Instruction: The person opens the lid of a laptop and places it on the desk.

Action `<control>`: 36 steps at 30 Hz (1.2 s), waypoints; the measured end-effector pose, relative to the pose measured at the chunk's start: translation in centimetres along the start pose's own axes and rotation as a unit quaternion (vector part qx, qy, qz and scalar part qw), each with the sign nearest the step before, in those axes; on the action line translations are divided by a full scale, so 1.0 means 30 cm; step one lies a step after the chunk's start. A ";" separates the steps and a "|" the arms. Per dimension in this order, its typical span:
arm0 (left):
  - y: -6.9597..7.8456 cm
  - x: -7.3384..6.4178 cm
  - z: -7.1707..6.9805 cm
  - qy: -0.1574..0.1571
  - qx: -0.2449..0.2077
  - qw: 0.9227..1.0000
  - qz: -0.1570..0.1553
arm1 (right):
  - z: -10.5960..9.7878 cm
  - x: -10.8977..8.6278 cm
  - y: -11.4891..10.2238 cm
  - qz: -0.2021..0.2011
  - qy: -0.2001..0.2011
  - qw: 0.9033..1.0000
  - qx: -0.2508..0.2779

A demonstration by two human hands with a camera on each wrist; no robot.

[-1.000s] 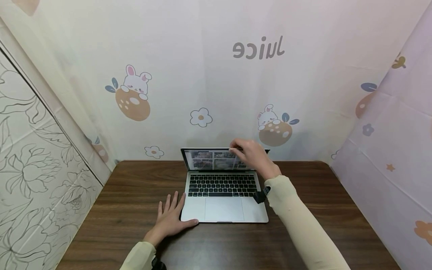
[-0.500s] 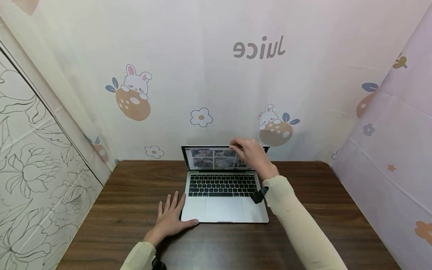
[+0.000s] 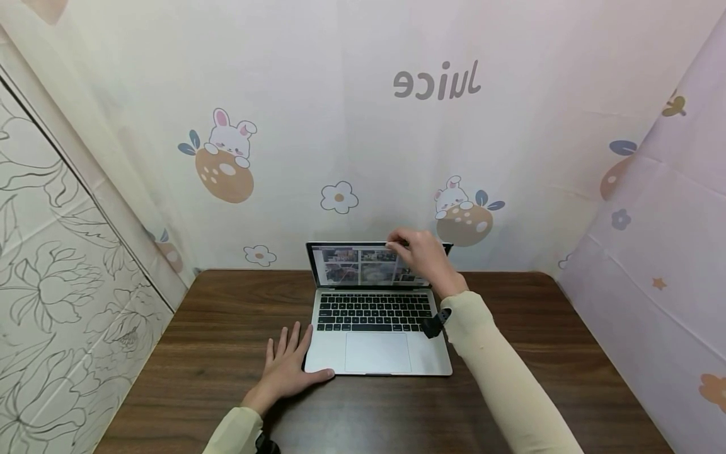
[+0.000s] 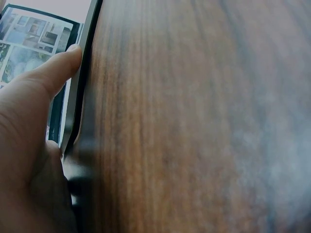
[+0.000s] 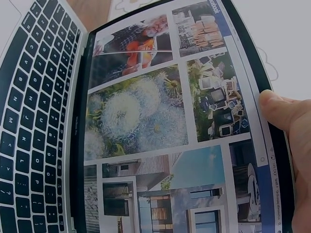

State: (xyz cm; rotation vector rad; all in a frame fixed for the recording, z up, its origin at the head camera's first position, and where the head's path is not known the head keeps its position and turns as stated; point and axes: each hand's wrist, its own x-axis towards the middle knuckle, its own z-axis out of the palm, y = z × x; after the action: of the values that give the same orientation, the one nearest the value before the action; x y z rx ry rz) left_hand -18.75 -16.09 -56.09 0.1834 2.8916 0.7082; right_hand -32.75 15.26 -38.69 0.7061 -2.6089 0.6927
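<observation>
A silver laptop [image 3: 377, 353] lies on the wooden table with its lid raised and its screen [image 5: 141, 111] lit with a grid of photos. At the lid's top edge, right of the middle, my right hand [image 3: 422, 255] pinches the rim; in the right wrist view the thumb [image 5: 277, 109] lies on the screen side. My left hand [image 3: 286, 369] is spread flat at the laptop's front left corner. Its fingers lie along the left side, and its thumb [image 4: 60, 68] touches the front edge. The black keyboard [image 3: 374, 312] shows between both hands.
The dark brown table [image 3: 227, 315] has rounded back corners. Right behind the lid hangs a pale curtain [image 3: 351, 126] printed with rabbits, flowers and mirrored lettering. Another curtain with line-drawn flowers [image 3: 51, 284] stands along the left side. Each wrist wears a small black device.
The laptop lid has tilted further back, its top edge rising a little in view with my right hand on it. My left hand has stayed in place.
</observation>
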 end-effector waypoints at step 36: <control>-0.009 0.004 0.011 0.017 -0.010 1.000 0.013 | 0.001 0.064 0.023 0.016 -0.014 1.000 -0.001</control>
State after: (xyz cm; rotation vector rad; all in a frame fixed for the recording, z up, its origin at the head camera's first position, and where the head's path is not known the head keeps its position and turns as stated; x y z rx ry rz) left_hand -18.83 -16.15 -56.53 0.2091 2.9187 0.7515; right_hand -34.71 15.04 -38.11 0.6785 -2.6512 0.6952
